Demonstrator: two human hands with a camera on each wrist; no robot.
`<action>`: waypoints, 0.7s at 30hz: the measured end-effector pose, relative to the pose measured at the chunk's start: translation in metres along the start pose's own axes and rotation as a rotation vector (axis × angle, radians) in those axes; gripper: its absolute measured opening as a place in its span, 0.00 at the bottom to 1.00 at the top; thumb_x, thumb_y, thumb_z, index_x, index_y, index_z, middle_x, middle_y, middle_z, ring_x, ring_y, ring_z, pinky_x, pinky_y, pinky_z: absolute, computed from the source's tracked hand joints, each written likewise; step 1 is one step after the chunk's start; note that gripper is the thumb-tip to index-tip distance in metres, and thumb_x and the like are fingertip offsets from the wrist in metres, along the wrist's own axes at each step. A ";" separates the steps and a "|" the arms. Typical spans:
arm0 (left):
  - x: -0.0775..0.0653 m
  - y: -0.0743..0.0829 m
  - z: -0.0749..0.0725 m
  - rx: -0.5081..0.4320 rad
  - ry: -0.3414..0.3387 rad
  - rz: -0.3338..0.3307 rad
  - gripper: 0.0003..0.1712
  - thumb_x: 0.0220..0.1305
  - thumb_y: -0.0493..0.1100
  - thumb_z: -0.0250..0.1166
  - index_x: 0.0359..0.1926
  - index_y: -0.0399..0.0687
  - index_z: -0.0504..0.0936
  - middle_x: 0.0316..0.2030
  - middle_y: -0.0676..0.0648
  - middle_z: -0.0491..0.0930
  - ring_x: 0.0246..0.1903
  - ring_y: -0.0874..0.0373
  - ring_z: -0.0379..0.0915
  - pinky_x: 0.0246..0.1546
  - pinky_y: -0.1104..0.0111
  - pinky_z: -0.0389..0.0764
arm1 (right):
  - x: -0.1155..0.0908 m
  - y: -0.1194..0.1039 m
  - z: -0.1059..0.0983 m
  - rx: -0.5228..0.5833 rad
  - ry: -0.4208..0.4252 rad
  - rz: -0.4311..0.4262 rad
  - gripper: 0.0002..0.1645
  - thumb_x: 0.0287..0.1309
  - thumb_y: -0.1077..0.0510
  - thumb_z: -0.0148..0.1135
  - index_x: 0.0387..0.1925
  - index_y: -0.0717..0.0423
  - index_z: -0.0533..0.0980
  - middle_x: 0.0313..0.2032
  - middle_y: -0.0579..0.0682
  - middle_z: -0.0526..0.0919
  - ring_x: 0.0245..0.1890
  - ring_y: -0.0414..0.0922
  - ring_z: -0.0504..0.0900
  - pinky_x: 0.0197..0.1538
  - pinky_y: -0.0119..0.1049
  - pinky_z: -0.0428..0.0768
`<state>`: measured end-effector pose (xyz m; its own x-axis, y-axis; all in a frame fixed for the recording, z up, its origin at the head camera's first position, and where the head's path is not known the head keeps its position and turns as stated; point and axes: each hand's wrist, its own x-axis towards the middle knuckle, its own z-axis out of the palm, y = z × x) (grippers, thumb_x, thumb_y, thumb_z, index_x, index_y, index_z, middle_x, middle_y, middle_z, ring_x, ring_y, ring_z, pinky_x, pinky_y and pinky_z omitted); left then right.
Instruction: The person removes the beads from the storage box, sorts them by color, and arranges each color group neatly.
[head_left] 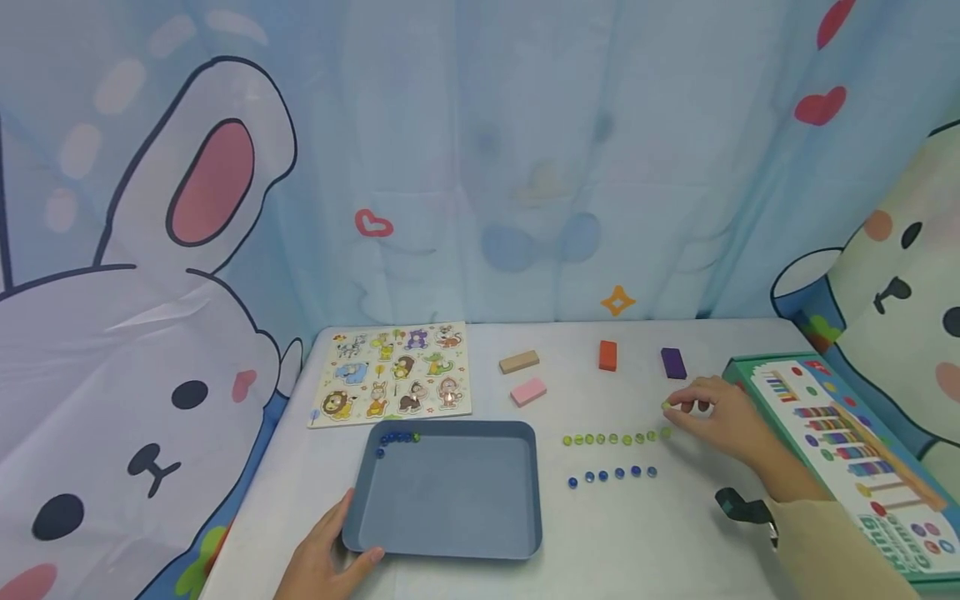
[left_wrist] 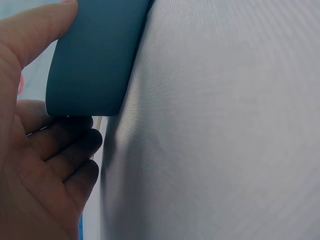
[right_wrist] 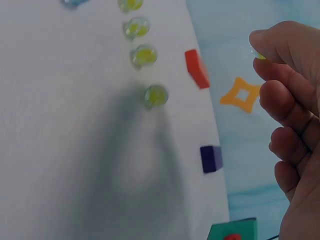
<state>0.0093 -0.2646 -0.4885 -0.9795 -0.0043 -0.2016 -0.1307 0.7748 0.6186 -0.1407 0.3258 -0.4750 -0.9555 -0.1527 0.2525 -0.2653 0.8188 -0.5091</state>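
Note:
Between thumb and index finger, my right hand (head_left: 716,412) pinches a yellow-green glass marble (right_wrist: 259,54) above the table, near the right end of a row of similar marbles (head_left: 613,439). Below that row lies a row of several blue marbles (head_left: 619,473). My left hand (head_left: 322,554) grips the near left corner of a grey-blue tray (head_left: 442,546), thumb on its front side and fingers around the left side. In the tray's far left corner sit several blue marbles (head_left: 386,439) and one yellow-green marble (head_left: 416,437).
An animal puzzle board (head_left: 393,375) lies behind the tray. Tan (head_left: 519,361), pink (head_left: 528,392), red (head_left: 607,356) and purple (head_left: 673,363) blocks lie along the back. A green-edged game box (head_left: 840,467) is at the right, under the right forearm. A printed curtain (head_left: 525,167) hangs behind the table.

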 end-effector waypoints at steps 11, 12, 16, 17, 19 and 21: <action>0.000 0.004 -0.001 -0.011 -0.005 -0.016 0.63 0.59 0.72 0.71 0.81 0.39 0.58 0.76 0.32 0.65 0.74 0.31 0.63 0.72 0.37 0.70 | -0.013 0.035 0.009 -0.061 -0.091 0.096 0.10 0.58 0.52 0.78 0.42 0.45 0.89 0.32 0.42 0.80 0.40 0.45 0.72 0.36 0.31 0.71; -0.001 0.004 -0.001 -0.008 -0.011 -0.020 0.63 0.59 0.72 0.71 0.81 0.39 0.58 0.76 0.32 0.66 0.74 0.30 0.63 0.71 0.37 0.71 | -0.014 0.037 0.010 -0.061 -0.099 0.102 0.10 0.58 0.53 0.78 0.42 0.45 0.89 0.32 0.42 0.80 0.40 0.45 0.73 0.36 0.31 0.71; 0.000 0.003 -0.001 0.003 -0.025 -0.028 0.64 0.59 0.73 0.71 0.81 0.39 0.57 0.76 0.31 0.66 0.74 0.30 0.62 0.71 0.37 0.71 | -0.017 0.041 0.014 -0.062 -0.117 0.112 0.10 0.58 0.55 0.77 0.42 0.46 0.89 0.32 0.43 0.80 0.39 0.44 0.73 0.36 0.32 0.70; 0.000 0.003 -0.001 0.002 -0.024 -0.028 0.64 0.59 0.72 0.71 0.81 0.39 0.57 0.76 0.32 0.66 0.74 0.30 0.62 0.71 0.38 0.71 | -0.018 0.042 0.015 -0.064 -0.123 0.117 0.10 0.58 0.55 0.77 0.42 0.46 0.89 0.32 0.42 0.80 0.38 0.44 0.72 0.36 0.32 0.70; 0.000 0.002 -0.001 -0.004 -0.023 -0.025 0.64 0.59 0.72 0.72 0.81 0.38 0.57 0.76 0.32 0.66 0.75 0.30 0.62 0.72 0.38 0.71 | -0.018 0.042 0.016 -0.068 -0.132 0.122 0.10 0.58 0.54 0.77 0.42 0.47 0.89 0.32 0.42 0.80 0.37 0.43 0.72 0.36 0.32 0.70; 0.000 0.002 -0.001 -0.010 -0.022 -0.024 0.64 0.58 0.72 0.72 0.81 0.38 0.57 0.76 0.32 0.66 0.75 0.31 0.62 0.72 0.39 0.70 | -0.020 0.042 0.017 -0.068 -0.145 0.135 0.11 0.58 0.53 0.77 0.43 0.48 0.88 0.32 0.42 0.80 0.36 0.42 0.72 0.35 0.32 0.69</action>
<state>0.0092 -0.2633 -0.4863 -0.9724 -0.0091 -0.2332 -0.1561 0.7682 0.6209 -0.1354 0.3536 -0.5155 -0.9917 -0.1127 0.0621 -0.1287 0.8717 -0.4728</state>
